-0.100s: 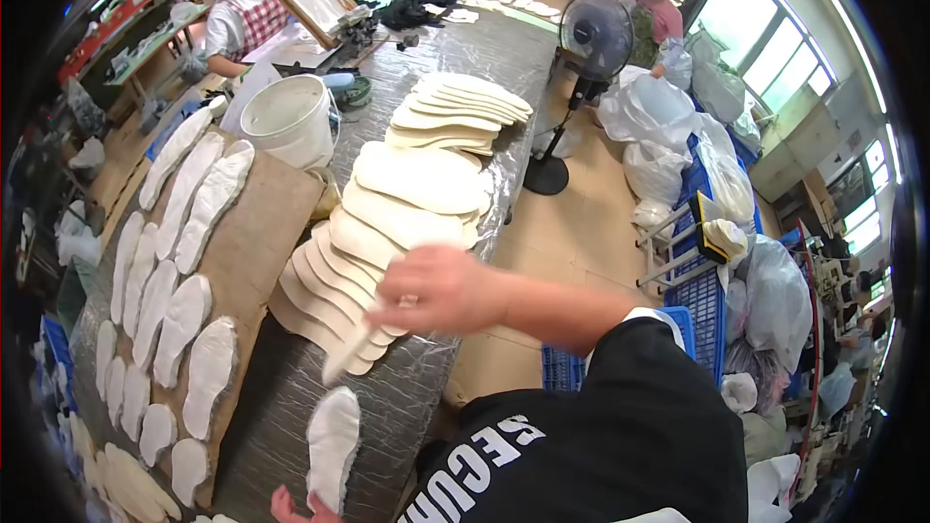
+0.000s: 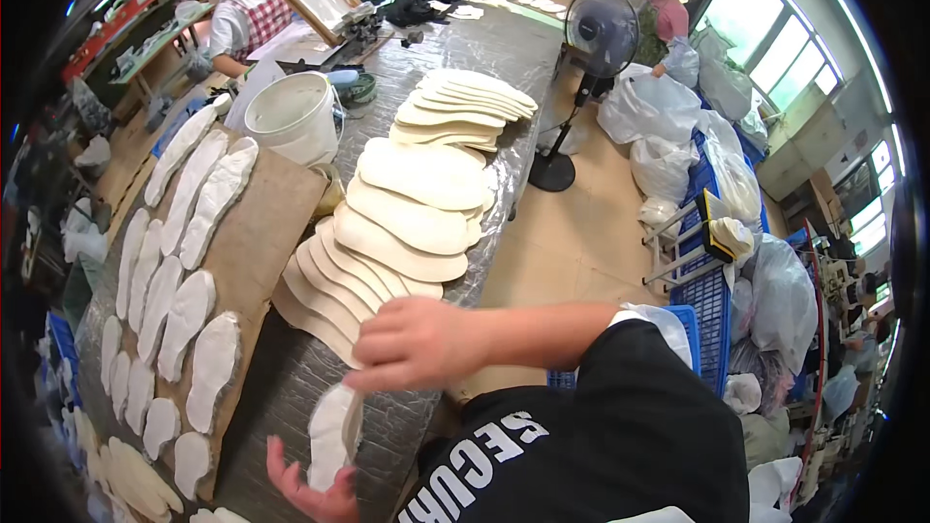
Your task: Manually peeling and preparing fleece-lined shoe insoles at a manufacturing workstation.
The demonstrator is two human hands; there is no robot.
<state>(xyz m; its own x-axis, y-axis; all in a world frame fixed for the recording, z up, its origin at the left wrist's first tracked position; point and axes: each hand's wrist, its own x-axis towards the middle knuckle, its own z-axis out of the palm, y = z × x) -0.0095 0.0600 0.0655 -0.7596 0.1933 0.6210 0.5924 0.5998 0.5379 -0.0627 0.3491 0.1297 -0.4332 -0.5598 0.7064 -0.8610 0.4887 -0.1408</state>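
In the head view, a white insole (image 2: pixel 332 426) lay on the table (image 2: pixel 266 392), on the person's side of the fanned pile of insoles (image 2: pixel 402 242). The right hand (image 2: pixel 412 344), just in front of the pile, had its fingers bent together and seemed to pinch the insole's upper end. The left hand (image 2: pixel 315 484), farther from the pile, was spread wide around the lower end, its thumb against the edge, gripping nothing.

A hasty release could have left the insole creased or crooked, and a loose left hand could have let it slide on the slick cover. The right wrist, sweeping back too low, could have knocked the pile's near pieces askew.

The right hand hid the insole's tip and the pile's near corner. Whether the insole was one layer or two could not be told. The left wrist was cut off below.
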